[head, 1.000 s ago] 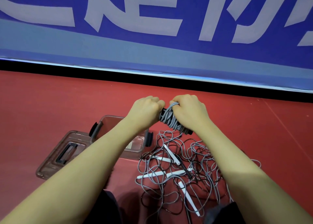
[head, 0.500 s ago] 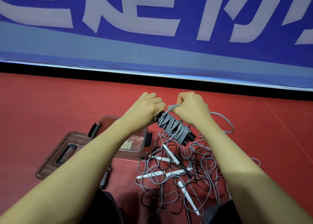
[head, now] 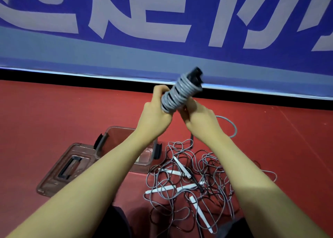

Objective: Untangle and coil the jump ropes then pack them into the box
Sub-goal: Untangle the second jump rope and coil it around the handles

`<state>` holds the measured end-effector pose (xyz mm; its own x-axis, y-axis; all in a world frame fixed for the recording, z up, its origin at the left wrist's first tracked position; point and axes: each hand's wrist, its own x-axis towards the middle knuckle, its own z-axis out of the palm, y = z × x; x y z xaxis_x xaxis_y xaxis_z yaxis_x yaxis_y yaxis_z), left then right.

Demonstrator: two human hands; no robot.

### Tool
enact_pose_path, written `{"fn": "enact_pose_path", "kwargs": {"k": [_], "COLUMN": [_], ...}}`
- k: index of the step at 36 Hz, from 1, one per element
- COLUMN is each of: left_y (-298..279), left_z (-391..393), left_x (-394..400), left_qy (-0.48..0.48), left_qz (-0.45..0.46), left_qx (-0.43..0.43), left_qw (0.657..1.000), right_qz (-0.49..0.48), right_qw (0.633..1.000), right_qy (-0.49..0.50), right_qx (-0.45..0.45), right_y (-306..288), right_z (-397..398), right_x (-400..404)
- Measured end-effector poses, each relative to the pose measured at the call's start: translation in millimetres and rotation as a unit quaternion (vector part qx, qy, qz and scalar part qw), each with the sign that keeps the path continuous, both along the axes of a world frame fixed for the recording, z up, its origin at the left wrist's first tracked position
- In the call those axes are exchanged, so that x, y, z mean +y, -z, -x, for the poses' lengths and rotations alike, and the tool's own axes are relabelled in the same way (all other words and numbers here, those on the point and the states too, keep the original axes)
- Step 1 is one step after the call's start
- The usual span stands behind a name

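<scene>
A grey jump rope is wound tightly round its black handles into a coiled bundle (head: 180,93), raised and tilted up to the right. My left hand (head: 155,115) grips the bundle's lower end. My right hand (head: 200,119) holds the rope just below the coil, and a loose grey loop (head: 232,128) trails from it to the right. On the red floor below lies a tangled pile of grey and black ropes (head: 196,182) with white handles. A clear plastic box (head: 115,142) with black latches stands left of the pile, partly hidden by my left forearm.
The box's clear lid (head: 64,167) lies flat to the left of the box. A blue banner with white lettering (head: 162,30) runs along the back above a black strip. Red floor stretches to both sides.
Both hands have lifted the coiled bundle up and away, turning it from pointing down-right to pointing up-right. The loose rope end has swung out to the right.
</scene>
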<state>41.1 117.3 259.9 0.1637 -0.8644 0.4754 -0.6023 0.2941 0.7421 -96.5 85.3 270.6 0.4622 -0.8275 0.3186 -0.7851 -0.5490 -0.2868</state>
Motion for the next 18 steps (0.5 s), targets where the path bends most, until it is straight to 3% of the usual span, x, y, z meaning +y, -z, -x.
{"fn": "enact_pose_path", "kwargs": {"k": [2,5,12,18], "left_y": [-1.3,3.3,14.4,21.6], "left_z": [0.9,-1.9,-6.4,-12.8], "left_x": [-4.5,-10.1,-13.4,-15.8], "left_qy": [-0.040,-0.078,-0.160,-0.196], "left_qz": [-0.019,-0.058,-0.167,-0.219], "left_qx": [0.037,0.025,-0.152,-0.240], "left_qw": [0.998,0.995,0.961,0.925], "right_qz": [0.005,0.021,0.017,-0.035], "right_qw": [1.000,0.996,0.992,0.991], "right_qy": [-0.015,-0.039,-0.082,-0.107], "right_qx": [0.023,0.072,0.097,0.067], "right_y": [3.0,8.8,6.3,3.7], "right_z": [-2.0,-4.5,-8.8,-16.1], "right_x": [0.4,2.3,8.7,17.7]}}
